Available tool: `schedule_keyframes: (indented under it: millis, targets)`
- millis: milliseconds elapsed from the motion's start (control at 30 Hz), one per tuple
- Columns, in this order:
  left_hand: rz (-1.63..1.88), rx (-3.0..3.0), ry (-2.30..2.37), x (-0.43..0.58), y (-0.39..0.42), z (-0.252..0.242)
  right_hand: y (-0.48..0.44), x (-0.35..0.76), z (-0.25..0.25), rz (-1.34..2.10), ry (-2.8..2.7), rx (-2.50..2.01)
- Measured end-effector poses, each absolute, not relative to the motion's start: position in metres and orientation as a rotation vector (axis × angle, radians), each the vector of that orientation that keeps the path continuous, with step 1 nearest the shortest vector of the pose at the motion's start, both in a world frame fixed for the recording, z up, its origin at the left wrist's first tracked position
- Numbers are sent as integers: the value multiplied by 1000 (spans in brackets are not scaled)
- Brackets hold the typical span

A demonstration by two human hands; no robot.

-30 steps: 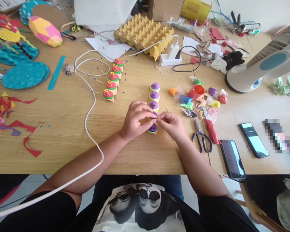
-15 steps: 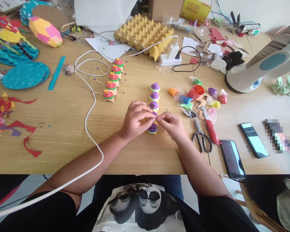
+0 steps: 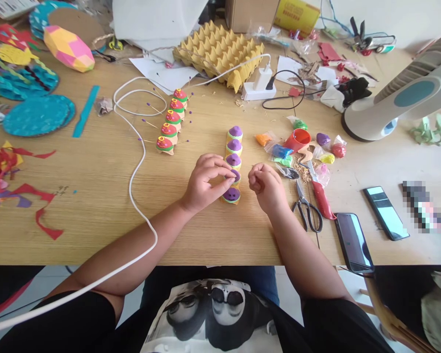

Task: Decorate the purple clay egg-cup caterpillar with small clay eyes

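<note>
A purple caterpillar [image 3: 234, 146] made from a strip of egg-carton humps stands on the table, its humps topped with purple clay over pale yellow-green edges. On its nearest hump is a small dark face [image 3: 231, 195]. My left hand [image 3: 209, 181] hovers at its left side, thumb and index tips nearly together over the lower humps; anything between them is too small to make out. To the right of the strip, apart from it, my right hand [image 3: 266, 184] is closed with fingers curled in, and their contents are hidden.
A red-and-green caterpillar [image 3: 173, 117] with pins lies further left, near a looping white cable [image 3: 134, 181]. Clay packets [image 3: 282, 151], scissors [image 3: 306, 208], a red-handled knife [image 3: 322, 200] and phones [image 3: 354, 242] are at right. A yellow egg tray [image 3: 220, 51] sits behind.
My right hand has drawn away to the right from my left fingertips, and its fingers have curled in. My left hand has stayed nearly in place.
</note>
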State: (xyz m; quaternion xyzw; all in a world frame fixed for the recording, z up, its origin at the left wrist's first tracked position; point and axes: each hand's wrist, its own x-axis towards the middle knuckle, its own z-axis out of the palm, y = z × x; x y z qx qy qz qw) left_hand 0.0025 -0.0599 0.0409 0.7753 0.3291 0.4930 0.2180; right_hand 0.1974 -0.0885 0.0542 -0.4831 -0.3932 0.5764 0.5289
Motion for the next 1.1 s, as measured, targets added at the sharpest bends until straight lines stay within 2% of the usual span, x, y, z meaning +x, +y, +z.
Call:
schedule_keyframes:
  millis: [133,333,633,1100]
  targets:
    - [1351,2118,900,2,-59,40,-87,200,61,1614,-832,-1025]
    - [1380,2120,856,1,-60,42,-90,199,63,1739,-761,-937]
    - [1388,2141,838,2,-59,40,-96,190,58,1507,-1128,-1134]
    - [1415,2207,806,3,-59,42,-95,193,57,1536,-1090,-1079]
